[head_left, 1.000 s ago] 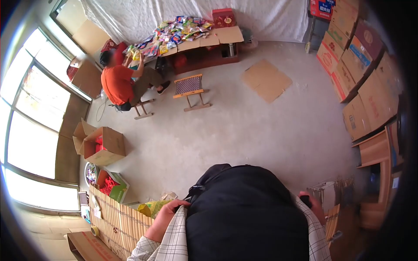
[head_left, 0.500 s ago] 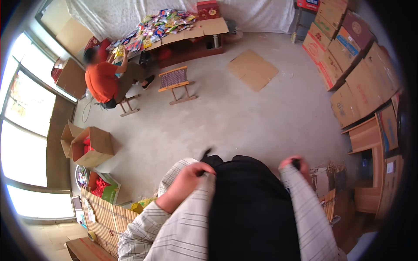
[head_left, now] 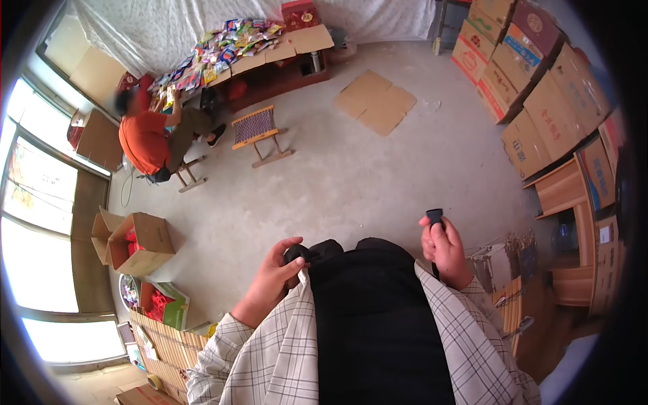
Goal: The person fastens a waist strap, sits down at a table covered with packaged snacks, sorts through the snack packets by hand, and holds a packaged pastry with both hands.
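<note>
My left hand [head_left: 275,273] is closed around a dark black piece [head_left: 295,254] at the left side of my waist. Its exact shape is partly covered by my fingers. On the other side, my right hand [head_left: 447,251] grips a black buckle [head_left: 434,215], whose flat end sticks up above the thumb. A thin black strap appears to run down below that hand. Between both hands lies my black shirt [head_left: 378,310], framed by an open checked overshirt [head_left: 283,351].
A person in an orange top [head_left: 144,140] sits at a low table heaped with colourful packets [head_left: 226,50]. A woven stool [head_left: 256,127] and a flattened cardboard sheet [head_left: 375,101] are on the floor. Cartons [head_left: 553,108] are stacked at right; an open box [head_left: 145,243] stands at left.
My right hand has risen and turned, bringing the buckle into clear view. My left hand has shifted a little left, its fingers now further round the black piece. The view has tilted slightly.
</note>
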Demonstrator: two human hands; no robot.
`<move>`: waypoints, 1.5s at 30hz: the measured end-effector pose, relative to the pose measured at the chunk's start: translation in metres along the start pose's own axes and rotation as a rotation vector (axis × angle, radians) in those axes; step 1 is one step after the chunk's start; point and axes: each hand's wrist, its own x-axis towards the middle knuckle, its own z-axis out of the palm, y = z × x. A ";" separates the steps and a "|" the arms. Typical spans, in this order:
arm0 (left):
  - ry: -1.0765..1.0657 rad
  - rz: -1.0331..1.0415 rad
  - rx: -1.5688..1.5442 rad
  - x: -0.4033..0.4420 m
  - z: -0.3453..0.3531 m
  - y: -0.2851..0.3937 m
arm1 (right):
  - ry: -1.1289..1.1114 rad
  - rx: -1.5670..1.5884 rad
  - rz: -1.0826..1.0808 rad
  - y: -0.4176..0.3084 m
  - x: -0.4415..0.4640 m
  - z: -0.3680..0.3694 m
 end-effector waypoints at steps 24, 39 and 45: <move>-0.290 -0.183 0.041 0.104 0.041 0.043 | -0.672 -0.589 0.072 -0.012 0.127 0.045; -0.388 -0.220 0.007 0.227 -0.047 0.117 | -0.716 -0.695 0.134 -0.008 0.288 0.124; -0.436 -0.279 0.039 0.294 -0.105 0.195 | -0.748 -0.743 0.047 -0.027 0.385 0.194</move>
